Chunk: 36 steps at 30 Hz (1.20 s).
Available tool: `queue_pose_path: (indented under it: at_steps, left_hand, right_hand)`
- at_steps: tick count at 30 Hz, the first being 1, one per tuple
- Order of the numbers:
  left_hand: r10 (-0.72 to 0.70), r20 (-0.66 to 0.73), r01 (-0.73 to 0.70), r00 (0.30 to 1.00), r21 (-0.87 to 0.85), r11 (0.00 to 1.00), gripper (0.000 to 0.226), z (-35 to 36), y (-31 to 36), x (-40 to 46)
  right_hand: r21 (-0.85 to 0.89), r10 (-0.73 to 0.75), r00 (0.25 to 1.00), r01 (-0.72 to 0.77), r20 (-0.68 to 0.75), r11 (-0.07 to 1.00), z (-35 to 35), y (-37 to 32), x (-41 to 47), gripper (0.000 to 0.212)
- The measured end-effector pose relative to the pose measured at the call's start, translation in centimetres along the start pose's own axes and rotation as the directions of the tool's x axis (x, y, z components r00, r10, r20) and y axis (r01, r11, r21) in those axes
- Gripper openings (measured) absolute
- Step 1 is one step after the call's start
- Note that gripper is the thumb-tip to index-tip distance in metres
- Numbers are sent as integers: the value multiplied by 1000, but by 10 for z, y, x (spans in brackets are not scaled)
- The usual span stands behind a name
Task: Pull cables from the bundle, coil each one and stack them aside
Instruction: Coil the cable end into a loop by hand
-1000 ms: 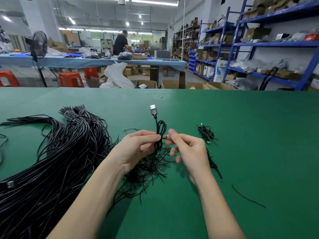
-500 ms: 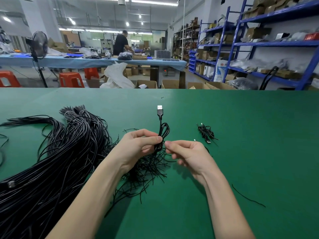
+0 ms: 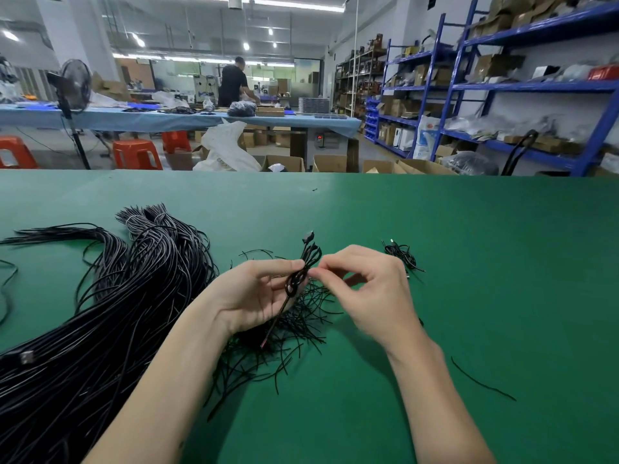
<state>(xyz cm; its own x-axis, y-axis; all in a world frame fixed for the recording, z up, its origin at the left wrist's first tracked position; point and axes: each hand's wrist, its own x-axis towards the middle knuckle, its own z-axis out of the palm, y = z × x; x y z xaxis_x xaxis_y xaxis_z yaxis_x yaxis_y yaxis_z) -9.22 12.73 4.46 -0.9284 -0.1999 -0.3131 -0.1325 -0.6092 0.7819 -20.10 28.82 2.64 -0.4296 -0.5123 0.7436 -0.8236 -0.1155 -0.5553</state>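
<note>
A thick bundle of black cables lies across the left of the green table. My left hand grips a small coiled black cable at its middle, the plug end pointing up and away. My right hand pinches something at the coil's right side with thumb and forefinger; what it pinches is too small to tell. A finished coiled cable lies on the table just beyond my right hand. A loose pile of short black ties sits under my hands.
A single black tie lies on the table at the right. Beyond the far table edge are cardboard boxes, orange stools, a standing fan and blue shelving. A person stands at a distant blue table.
The coil in my left hand has tilted, its plug end dropping lower and to the right. My right hand lifted and closed in on the coil, pinching at its side.
</note>
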Motion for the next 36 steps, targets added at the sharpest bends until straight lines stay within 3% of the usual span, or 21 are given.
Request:
queue_pose_path:
  at_steps: [2, 4, 7, 10, 12, 14, 23, 27, 30, 33, 36]
  left_hand:
    - [-11, 35, 14, 999, -92, 996, 7, -4, 1, 0]
    - [46, 32, -44, 998, -73, 996, 15, -5, 0, 1]
    - [243, -17, -234, 970, 215, 948, 17, -4, -4, 5]
    - [407, -13, -382, 914, 315, 869, 18, -7, -10, 9]
    - [471, 10, -444, 882, 356, 822, 18, -7, -13, 11]
    - [506, 37, -475, 862, 409, 779, 17, -8, -16, 12]
    - [530, 125, -509, 838, 528, 680, 13, -5, -19, 12]
    - [513, 73, -469, 856, 527, 708, 14, -2, -20, 12]
    - [428, -19, -392, 904, 367, 844, 16, 5, -21, 13]
    - [226, -92, -216, 970, 107, 970, 9, 11, -18, 12]
    - [71, -89, -74, 993, -29, 997, 2, 11, -16, 10]
  right_hand:
    - [-102, -124, 992, 122, -14, 987, 3, -1, 3, 7]
    - [-157, -128, 991, 120, -40, 980, 8, -1, 0, 10]
    - [-111, 217, 975, -221, -48, 969, 9, 2, -8, 15]
    - [99, 634, 770, -637, 65, 764, 4, 1, -5, 31]
    - [218, 766, 619, -783, 175, 583, 3, 0, -2, 37]
    - [278, 804, 548, -829, 231, 485, 4, -3, 0, 37]
    - [441, 830, 498, -822, 250, 361, 11, -1, 1, 20]
    - [490, 805, 551, -775, 218, 398, 13, 1, -2, 14]
    - [482, 714, 699, -641, 46, 597, 19, 3, -4, 15]
    - [325, 471, 869, -406, -153, 854, 26, 5, -11, 14]
    - [86, 145, 953, -126, -267, 988, 26, 11, -17, 13]
